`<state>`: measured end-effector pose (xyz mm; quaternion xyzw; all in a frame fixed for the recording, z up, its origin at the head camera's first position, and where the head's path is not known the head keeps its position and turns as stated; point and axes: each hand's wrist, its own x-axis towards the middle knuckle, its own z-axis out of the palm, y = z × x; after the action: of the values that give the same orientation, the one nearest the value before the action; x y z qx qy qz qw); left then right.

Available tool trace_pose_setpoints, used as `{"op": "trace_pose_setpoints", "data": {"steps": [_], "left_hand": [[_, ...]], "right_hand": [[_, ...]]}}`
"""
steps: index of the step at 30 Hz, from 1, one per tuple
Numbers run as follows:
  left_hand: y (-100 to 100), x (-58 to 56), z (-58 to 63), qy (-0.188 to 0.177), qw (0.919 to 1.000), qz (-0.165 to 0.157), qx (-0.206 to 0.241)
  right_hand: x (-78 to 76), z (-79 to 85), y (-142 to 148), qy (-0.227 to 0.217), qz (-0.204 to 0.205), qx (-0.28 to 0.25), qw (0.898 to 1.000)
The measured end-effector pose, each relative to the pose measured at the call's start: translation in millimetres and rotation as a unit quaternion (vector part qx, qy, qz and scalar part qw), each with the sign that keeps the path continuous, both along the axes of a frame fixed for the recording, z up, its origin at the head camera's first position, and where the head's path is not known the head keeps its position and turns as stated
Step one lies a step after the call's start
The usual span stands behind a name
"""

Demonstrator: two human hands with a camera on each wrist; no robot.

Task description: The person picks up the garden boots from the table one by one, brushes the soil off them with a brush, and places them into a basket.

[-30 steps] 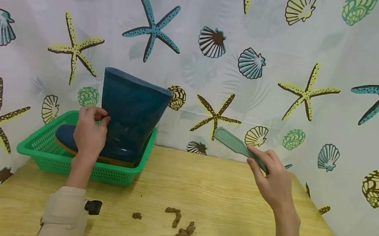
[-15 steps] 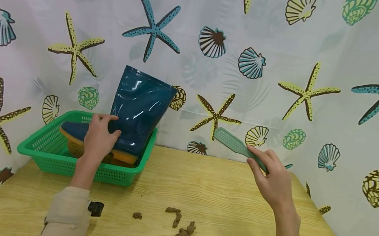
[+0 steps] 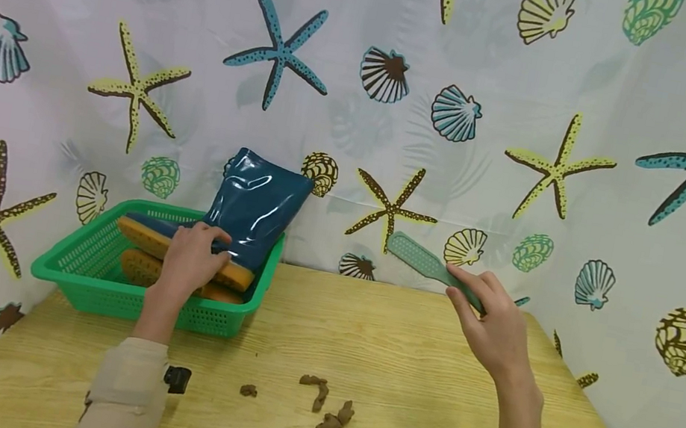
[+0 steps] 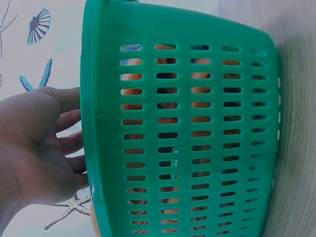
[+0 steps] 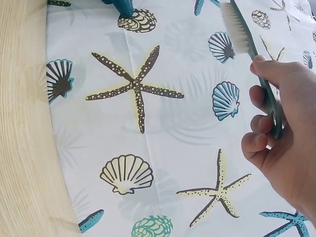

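In the head view, a dark blue rubber boot (image 3: 259,204) with an orange sole leans back in a green basket (image 3: 150,307). Beneath it shows the orange sole of another boot (image 3: 136,266). My left hand (image 3: 192,261) grips the upper boot around its instep, with blue rubber between thumb and forefinger. The basket wall hides those fingertips in the left wrist view. My right hand (image 3: 494,326) holds a green scrub brush (image 3: 421,255) by its handle, raised above the table. White bristles (image 5: 236,29) are visible in the right wrist view.
Several brown lumps, like mud or clay (image 3: 334,420), lie on the wooden table (image 3: 411,377) ahead of me. A white curtain (image 3: 363,13) printed with starfish and shells encloses the back and sides. The basket stands at the table's left.
My left hand has moved right and slightly lower. The upper boot has tipped back, its shaft lower and its orange sole now turned toward me. My right hand and brush stay put.
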<state>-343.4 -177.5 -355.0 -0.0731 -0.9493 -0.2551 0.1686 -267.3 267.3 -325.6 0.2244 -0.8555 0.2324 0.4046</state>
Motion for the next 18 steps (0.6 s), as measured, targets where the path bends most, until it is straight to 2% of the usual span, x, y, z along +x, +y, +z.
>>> {"op": "trace_pose_setpoints", "data": {"steps": [9, 18], "left_hand": [[0.7, -1.8, -0.4, 0.018, 0.9982, -0.016, 0.055], [6.8, 0.5, 4.9, 0.023, 0.9908, -0.037, 0.128]], "right_hand": [[0.6, 0.0, 2.8, -0.031, -0.022, 0.01, 0.999], [0.3, -2.1, 5.9, -0.08, -0.046, 0.009, 0.996]]}}
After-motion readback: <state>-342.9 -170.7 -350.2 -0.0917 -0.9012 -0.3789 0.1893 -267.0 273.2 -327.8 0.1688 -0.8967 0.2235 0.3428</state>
